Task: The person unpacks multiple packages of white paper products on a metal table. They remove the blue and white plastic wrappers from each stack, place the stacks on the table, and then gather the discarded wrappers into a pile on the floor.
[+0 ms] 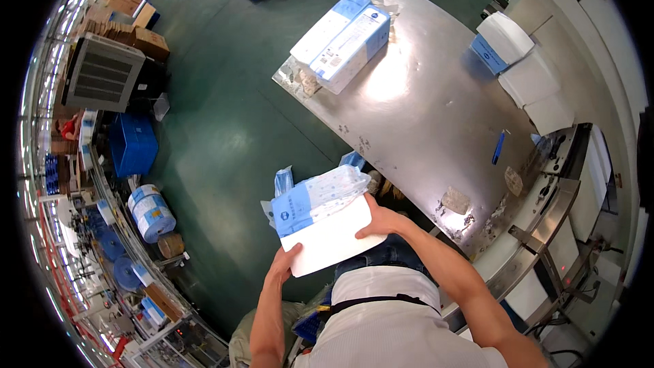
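My left hand (286, 261) and my right hand (378, 220) grip a white folded pad (330, 237) from its two sides, thumbs on its upper face. A blue-and-white plastic bag (317, 197) lies against the pad's far half, its loose side flaps sticking out beyond. Whether the pad goes inside the bag, I cannot tell. Both are held in front of my waist, off the near left side of the metal table (436, 109). On the table's far left corner lies a full blue-and-white package (347, 37).
A blue pen-like tool (499, 147) lies on the table's right part. Beyond it are white folded pads (531, 85) and a blue-and-white piece (489, 54). Machine casing (545, 211) borders the right. Leftward stand a blue bin (133, 143) and a printed film roll (151, 212).
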Demonstrator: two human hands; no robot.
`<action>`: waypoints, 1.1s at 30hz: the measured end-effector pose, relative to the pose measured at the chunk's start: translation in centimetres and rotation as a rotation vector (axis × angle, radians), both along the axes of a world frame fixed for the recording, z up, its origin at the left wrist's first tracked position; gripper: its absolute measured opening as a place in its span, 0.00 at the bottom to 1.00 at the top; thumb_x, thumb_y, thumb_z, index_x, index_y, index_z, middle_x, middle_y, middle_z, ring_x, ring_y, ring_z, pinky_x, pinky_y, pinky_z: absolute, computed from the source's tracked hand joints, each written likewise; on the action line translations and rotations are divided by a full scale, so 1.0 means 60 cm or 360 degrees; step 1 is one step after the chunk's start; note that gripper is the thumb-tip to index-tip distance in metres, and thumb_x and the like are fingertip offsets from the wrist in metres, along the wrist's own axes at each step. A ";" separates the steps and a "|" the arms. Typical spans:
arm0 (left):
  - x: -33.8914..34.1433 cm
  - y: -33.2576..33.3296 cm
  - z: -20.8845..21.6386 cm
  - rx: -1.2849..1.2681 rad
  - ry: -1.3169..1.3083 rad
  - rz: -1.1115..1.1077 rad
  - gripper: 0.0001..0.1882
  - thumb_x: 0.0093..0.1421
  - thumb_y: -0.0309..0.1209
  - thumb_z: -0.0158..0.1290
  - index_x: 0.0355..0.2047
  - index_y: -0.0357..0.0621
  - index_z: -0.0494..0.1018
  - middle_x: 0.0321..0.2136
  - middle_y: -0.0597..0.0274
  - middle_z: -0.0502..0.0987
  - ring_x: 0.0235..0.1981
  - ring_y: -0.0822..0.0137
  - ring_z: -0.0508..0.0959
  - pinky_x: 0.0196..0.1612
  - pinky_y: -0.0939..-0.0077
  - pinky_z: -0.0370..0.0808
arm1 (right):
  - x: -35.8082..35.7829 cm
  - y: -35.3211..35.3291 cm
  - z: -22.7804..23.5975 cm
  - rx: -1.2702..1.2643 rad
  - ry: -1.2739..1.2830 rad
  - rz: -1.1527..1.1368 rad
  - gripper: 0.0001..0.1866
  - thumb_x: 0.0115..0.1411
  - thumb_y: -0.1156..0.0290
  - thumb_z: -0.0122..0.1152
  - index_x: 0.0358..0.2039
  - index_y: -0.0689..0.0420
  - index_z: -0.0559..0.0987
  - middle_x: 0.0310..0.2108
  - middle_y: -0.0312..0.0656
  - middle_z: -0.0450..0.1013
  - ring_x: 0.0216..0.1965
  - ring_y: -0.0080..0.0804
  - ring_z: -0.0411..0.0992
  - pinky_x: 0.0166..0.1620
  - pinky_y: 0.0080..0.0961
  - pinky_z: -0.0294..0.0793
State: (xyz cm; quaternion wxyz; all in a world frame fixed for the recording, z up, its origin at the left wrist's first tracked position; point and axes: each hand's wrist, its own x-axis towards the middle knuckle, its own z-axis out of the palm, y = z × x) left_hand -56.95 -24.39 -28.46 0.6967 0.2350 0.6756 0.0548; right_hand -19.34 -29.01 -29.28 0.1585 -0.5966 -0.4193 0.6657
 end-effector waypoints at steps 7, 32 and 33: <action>0.103 0.067 0.038 0.0388 0.0040 -0.0298 0.39 0.63 0.27 0.62 0.70 0.37 0.54 0.58 0.45 0.74 0.52 0.55 0.80 0.53 0.60 0.80 | 0.041 -0.027 0.032 0.0120 -0.0226 -0.0123 0.76 0.45 0.48 0.80 0.77 0.53 0.30 0.59 0.70 0.70 0.59 0.63 0.72 0.63 0.39 0.71; 0.601 0.320 -0.139 0.0310 -0.0501 -0.1583 0.40 0.60 0.40 0.66 0.65 0.28 0.64 0.55 0.45 0.77 0.57 0.55 0.77 0.60 0.63 0.73 | 0.332 -0.200 -0.109 -0.0023 -0.0338 -0.1636 0.54 0.52 0.64 0.78 0.72 0.65 0.54 0.64 0.54 0.67 0.65 0.44 0.67 0.68 0.35 0.64; 0.607 0.333 -0.124 0.0184 -0.0435 -0.1549 0.40 0.60 0.41 0.66 0.65 0.28 0.65 0.55 0.45 0.77 0.57 0.55 0.78 0.60 0.63 0.73 | 0.330 -0.199 -0.097 -0.0055 -0.0280 -0.1680 0.53 0.53 0.64 0.78 0.71 0.65 0.55 0.64 0.53 0.68 0.64 0.44 0.68 0.67 0.35 0.65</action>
